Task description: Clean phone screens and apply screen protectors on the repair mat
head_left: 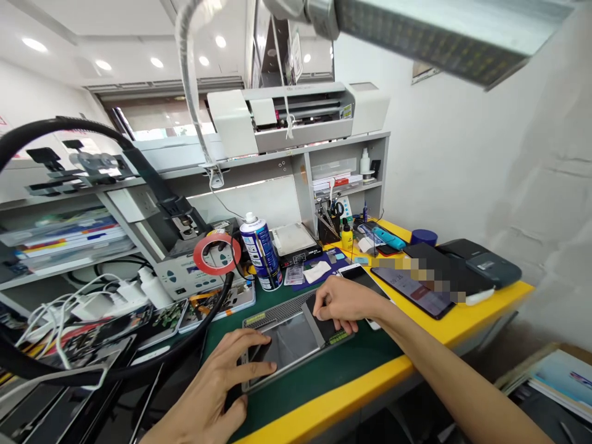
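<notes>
A flat grey plate with a perforated edge (287, 306) and yellow-green marked corners lies on the green mat (296, 394). On it rests a dark, glossy glass panel like a phone screen (293, 339), with a grey bar (313, 325) across its right end. My left hand (226, 370) is spread, two fingertips pressing the panel's left side and the thumb apart. Over the plate's right end, my right hand (345, 302) is closed, thumb and index finger pinched beside the bar. What the pinch holds, if anything, is hidden.
A blue spray can (261, 253) and red tape roll (216, 253) stand behind the plate. Phones (411, 290) lie right on the yellow table edge. Cables and dismantled phone parts (111, 339) crowd the left, under a black hose (210, 333). A lamp (435, 37) hangs overhead.
</notes>
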A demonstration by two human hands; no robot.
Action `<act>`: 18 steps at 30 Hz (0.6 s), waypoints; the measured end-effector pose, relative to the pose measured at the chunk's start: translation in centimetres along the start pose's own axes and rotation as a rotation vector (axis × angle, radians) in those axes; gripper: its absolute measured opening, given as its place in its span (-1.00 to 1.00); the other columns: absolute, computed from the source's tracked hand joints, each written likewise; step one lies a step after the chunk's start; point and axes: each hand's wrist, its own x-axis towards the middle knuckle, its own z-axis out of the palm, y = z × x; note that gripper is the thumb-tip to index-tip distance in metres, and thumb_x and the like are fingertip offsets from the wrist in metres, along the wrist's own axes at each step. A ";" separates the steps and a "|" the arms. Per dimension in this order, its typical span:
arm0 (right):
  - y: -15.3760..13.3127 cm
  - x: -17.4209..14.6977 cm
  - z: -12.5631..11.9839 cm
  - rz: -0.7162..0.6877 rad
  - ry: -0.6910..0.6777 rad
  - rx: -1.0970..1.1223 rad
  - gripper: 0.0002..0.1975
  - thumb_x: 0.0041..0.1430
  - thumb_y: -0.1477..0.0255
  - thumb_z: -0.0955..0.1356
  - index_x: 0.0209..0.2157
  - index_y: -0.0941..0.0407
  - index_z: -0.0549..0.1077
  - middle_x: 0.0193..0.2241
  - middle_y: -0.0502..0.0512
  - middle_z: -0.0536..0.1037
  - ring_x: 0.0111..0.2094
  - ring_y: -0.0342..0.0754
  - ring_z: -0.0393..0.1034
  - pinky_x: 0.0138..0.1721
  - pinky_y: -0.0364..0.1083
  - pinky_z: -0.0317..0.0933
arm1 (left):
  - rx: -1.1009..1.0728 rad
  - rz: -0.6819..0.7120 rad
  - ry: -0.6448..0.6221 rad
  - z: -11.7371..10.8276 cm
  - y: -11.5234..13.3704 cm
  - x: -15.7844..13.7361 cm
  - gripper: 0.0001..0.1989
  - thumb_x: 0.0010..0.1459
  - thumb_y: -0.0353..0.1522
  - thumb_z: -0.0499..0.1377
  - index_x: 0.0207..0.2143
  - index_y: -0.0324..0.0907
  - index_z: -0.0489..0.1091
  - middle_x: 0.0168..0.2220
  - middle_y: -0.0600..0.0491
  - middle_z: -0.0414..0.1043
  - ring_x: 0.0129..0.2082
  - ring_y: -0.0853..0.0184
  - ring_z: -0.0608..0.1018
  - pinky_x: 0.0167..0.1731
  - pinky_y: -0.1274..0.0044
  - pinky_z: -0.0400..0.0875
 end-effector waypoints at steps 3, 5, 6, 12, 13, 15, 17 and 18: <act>-0.1 -0.2 0.2 0.011 0.016 -0.015 -0.85 0.06 0.45 0.34 -0.42 0.18 0.56 -0.72 -0.01 0.47 -0.75 -0.12 0.35 -0.73 -0.21 0.29 | 0.007 0.004 0.032 -0.3 0.4 0.1 -0.47 0.12 -0.44 0.10 0.13 0.13 0.42 0.32 0.05 0.21 0.32 -0.05 0.22 0.22 0.03 0.23; -0.3 -0.2 0.2 0.025 0.024 -0.030 -0.86 0.06 0.45 0.34 -0.42 0.18 0.56 -0.71 0.00 0.48 -0.75 -0.12 0.36 -0.73 -0.21 0.29 | 0.013 0.010 0.049 -0.5 0.6 0.2 -0.49 0.13 -0.43 0.11 0.11 0.13 0.44 0.30 0.05 0.24 0.31 -0.04 0.24 0.23 0.05 0.23; -0.3 -0.2 0.3 0.031 0.026 -0.039 -0.86 0.07 0.45 0.35 -0.41 0.18 0.56 -0.70 0.01 0.49 -0.75 -0.12 0.36 -0.73 -0.21 0.28 | 0.013 0.012 0.051 -0.6 0.8 0.3 -0.50 0.13 -0.43 0.11 0.11 0.13 0.44 0.30 0.05 0.25 0.31 -0.04 0.25 0.23 0.07 0.23; -0.6 -0.3 0.3 0.040 0.019 -0.082 -0.87 0.07 0.46 0.36 -0.40 0.17 0.58 -0.67 0.02 0.52 -0.73 -0.11 0.39 -0.71 -0.21 0.30 | 0.027 0.012 0.025 -1.7 2.1 0.7 -0.47 0.07 -0.48 0.11 0.06 0.14 0.47 0.25 0.06 0.29 0.28 -0.01 0.26 0.22 0.09 0.22; -0.7 -0.3 0.3 0.039 0.018 -0.087 -0.87 0.07 0.46 0.36 -0.40 0.17 0.58 -0.67 0.02 0.52 -0.72 -0.11 0.39 -0.70 -0.21 0.31 | 0.034 0.009 0.020 -1.8 2.3 0.7 -0.48 0.07 -0.48 0.11 0.05 0.12 0.47 0.25 0.05 0.30 0.27 -0.01 0.27 0.21 0.09 0.23; -0.8 -0.4 0.4 0.034 0.020 -0.096 -0.88 0.08 0.46 0.37 -0.40 0.17 0.58 -0.68 0.01 0.52 -0.71 -0.10 0.40 -0.68 -0.20 0.33 | 0.043 0.005 0.010 -2.0 2.7 0.7 -0.49 0.06 -0.48 0.12 0.05 0.11 0.48 0.24 0.03 0.31 0.27 -0.01 0.28 0.20 0.09 0.25; -1.0 -0.4 0.4 0.030 0.024 -0.104 -0.88 0.08 0.46 0.37 -0.41 0.17 0.58 -0.70 0.01 0.51 -0.70 -0.10 0.41 -0.65 -0.19 0.35 | 0.042 -0.001 0.008 -2.0 2.8 0.7 -0.49 0.07 -0.47 0.12 0.05 0.11 0.47 0.24 0.03 0.30 0.27 -0.01 0.27 0.20 0.09 0.25; -1.1 -0.5 0.4 0.030 0.025 -0.106 -0.89 0.08 0.47 0.37 -0.42 0.18 0.57 -0.72 0.01 0.50 -0.70 -0.10 0.41 -0.65 -0.19 0.36 | 0.039 -0.005 0.008 -2.0 2.7 0.7 -0.50 0.07 -0.46 0.12 0.05 0.11 0.47 0.24 0.03 0.30 0.27 -0.01 0.27 0.20 0.09 0.25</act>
